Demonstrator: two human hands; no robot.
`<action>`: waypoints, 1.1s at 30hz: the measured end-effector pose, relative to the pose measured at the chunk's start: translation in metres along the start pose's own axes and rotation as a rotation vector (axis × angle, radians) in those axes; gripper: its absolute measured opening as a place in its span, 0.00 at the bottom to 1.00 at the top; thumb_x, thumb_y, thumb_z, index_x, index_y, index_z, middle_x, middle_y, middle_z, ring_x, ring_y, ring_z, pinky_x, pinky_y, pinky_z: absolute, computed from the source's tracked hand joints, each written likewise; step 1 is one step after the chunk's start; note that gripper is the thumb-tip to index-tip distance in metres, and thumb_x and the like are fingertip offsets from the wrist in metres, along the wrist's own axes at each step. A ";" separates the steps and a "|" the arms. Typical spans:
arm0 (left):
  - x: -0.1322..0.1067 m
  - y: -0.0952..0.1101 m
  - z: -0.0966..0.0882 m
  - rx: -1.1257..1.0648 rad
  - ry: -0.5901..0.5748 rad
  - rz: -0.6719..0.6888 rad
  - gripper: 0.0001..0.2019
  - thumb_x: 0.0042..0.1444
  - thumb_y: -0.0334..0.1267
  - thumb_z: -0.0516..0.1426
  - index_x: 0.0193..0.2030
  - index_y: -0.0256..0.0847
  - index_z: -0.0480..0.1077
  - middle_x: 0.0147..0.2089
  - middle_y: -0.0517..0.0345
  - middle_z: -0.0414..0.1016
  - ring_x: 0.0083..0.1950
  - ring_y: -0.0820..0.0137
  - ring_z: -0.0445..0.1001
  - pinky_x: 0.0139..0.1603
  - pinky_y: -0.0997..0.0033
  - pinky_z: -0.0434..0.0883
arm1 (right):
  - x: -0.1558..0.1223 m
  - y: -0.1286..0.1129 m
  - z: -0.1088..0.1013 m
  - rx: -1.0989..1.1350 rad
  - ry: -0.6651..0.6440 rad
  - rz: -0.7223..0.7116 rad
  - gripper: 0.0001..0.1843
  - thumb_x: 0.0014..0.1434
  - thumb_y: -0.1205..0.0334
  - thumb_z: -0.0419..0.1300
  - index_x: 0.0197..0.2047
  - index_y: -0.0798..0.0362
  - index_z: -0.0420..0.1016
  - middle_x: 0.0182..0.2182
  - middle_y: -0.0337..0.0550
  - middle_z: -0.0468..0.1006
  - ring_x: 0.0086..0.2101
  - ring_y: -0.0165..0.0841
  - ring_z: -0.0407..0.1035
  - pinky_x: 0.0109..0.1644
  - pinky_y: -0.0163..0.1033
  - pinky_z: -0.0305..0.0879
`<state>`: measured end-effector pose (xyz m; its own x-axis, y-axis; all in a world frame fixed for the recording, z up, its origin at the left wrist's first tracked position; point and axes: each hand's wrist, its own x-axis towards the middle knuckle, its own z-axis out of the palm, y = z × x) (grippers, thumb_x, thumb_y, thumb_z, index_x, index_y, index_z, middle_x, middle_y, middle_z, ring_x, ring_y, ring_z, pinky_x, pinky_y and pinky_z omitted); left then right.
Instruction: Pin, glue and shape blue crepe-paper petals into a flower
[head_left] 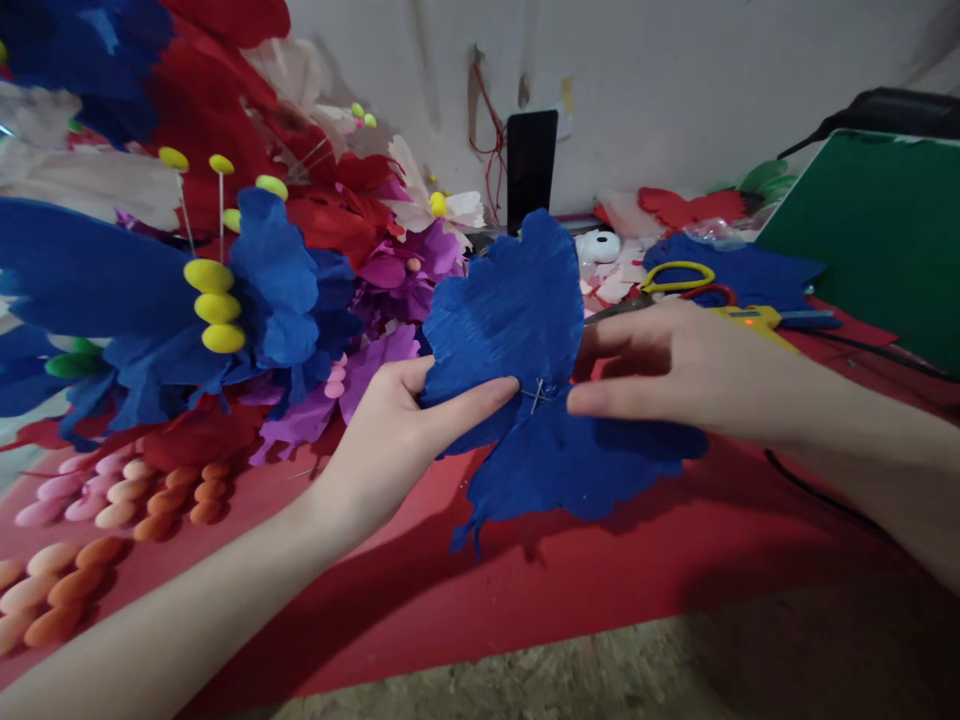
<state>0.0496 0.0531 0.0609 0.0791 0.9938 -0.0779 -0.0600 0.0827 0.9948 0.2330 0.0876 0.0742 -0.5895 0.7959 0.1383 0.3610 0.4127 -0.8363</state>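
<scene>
A blue crepe-paper butterfly [517, 310] is held up above the red table, one wing raised and another spread low toward the front. Thin silvery wires [538, 396] cross at its middle. My left hand [397, 430] grips the butterfly from the left, thumb lying on the front beside the wires and the other fingers hidden behind the paper. From the right, my right hand [667, 375] pinches the paper near the middle; its thumb tip is just right of the wires, and its fingertips are partly hidden behind the wing.
Finished paper butterflies with yellow bead bodies [217, 305] crowd the left. Pink and orange bead pieces [67, 590] lie at the table's [420, 600] left. Yellow-handled scissors [679, 277], a yellow glue gun [754, 320] and a green board [870, 230] are at right. A phone [531, 165] leans at the wall.
</scene>
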 end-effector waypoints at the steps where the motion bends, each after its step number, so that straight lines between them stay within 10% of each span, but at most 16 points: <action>1: 0.000 0.000 0.001 0.014 0.008 0.010 0.02 0.41 0.34 0.63 0.23 0.39 0.74 0.26 0.64 0.77 0.25 0.76 0.72 0.29 0.80 0.71 | -0.001 0.000 0.002 0.027 -0.047 0.048 0.13 0.48 0.53 0.60 0.32 0.55 0.75 0.29 0.37 0.76 0.28 0.26 0.71 0.26 0.23 0.68; 10: -0.007 0.012 0.004 0.171 -0.044 0.103 0.07 0.46 0.29 0.59 0.20 0.41 0.74 0.24 0.70 0.75 0.24 0.80 0.67 0.30 0.83 0.69 | -0.003 0.002 0.012 0.229 -0.178 0.250 0.10 0.47 0.55 0.61 0.29 0.52 0.76 0.27 0.34 0.76 0.25 0.26 0.71 0.24 0.22 0.68; 33: -0.009 0.017 0.005 0.182 -0.102 0.028 0.14 0.40 0.26 0.61 0.10 0.38 0.64 0.13 0.73 0.60 0.16 0.84 0.56 0.23 0.85 0.66 | -0.009 -0.002 0.017 0.342 -0.183 0.230 0.10 0.44 0.55 0.63 0.29 0.51 0.77 0.26 0.33 0.75 0.24 0.27 0.71 0.23 0.21 0.68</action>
<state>0.0526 0.0454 0.0791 0.1807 0.9821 -0.0525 0.1167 0.0316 0.9927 0.2255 0.0723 0.0659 -0.6507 0.7459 -0.1424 0.2564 0.0393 -0.9658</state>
